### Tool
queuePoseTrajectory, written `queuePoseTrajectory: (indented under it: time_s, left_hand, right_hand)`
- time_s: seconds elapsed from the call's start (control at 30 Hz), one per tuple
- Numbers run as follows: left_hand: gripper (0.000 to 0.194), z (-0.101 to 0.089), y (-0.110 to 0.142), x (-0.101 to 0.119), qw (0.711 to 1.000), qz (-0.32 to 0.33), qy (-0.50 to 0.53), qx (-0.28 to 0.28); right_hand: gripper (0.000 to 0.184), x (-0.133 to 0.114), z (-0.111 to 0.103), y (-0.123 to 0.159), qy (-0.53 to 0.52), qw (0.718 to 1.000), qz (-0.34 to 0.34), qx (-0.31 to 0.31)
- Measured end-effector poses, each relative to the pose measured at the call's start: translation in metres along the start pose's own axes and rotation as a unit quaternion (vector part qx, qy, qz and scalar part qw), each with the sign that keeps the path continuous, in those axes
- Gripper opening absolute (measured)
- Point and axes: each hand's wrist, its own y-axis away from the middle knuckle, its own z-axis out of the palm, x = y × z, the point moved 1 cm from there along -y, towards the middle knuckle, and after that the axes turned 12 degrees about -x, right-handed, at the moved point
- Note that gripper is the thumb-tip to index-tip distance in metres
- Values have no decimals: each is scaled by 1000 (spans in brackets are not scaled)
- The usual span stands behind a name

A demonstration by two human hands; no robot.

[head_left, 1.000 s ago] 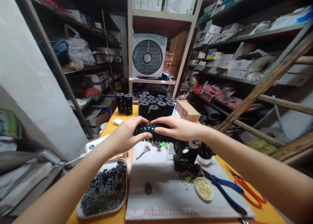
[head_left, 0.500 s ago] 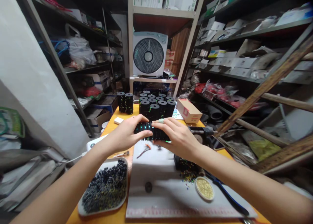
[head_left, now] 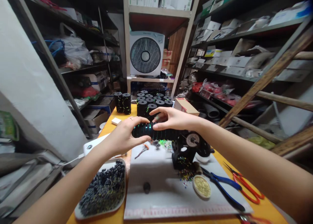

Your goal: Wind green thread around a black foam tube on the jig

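A black ribbed cylinder (head_left: 143, 130) with shiny blue-green glints lies sideways over the white board. Around its left end, my left hand (head_left: 126, 134) is closed, thumb in front and fingers over the top. My right hand (head_left: 168, 118) arches over its middle from the right, the thumb in front and the fingertips partly hidden behind. To the right of the cylinder is a black device with a round metal disc (head_left: 193, 140). A small black round piece (head_left: 146, 187) and a small orange-tipped tool (head_left: 142, 150) lie on the board.
Upright black cylinders (head_left: 152, 104) stand at the back, beside a cardboard box (head_left: 186, 106). At left is a tray of small black pieces (head_left: 102, 188). Rightward are a dish of yellowish bits (head_left: 201, 186), blue-handled pliers (head_left: 223, 188) and red-handled pliers (head_left: 246, 185).
My right hand has turned and lifted, its fingers no longer lying flat along the cylinder. The round metal disc and red-handled pliers now show. My left hand keeps its grip; the view shifted slightly.
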Motion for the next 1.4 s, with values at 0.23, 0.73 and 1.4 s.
queuePoseTrajectory:
  time_s: [0.23, 0.73, 1.4]
  left_hand:
    - [39, 1, 0, -2, 1000, -8, 14, -3]
    - [38, -1, -5, -3, 997, -63, -19, -35]
    - [40, 6, -17, 10, 984, -29, -165, -63]
  right_hand:
    - [49, 10, -4, -6, -66, 997, 11, -42]
    - [49, -9, 2, 1, 40, 997, -30, -51]
    - [39, 8, -6, 23, 74, 997, 10, -24]
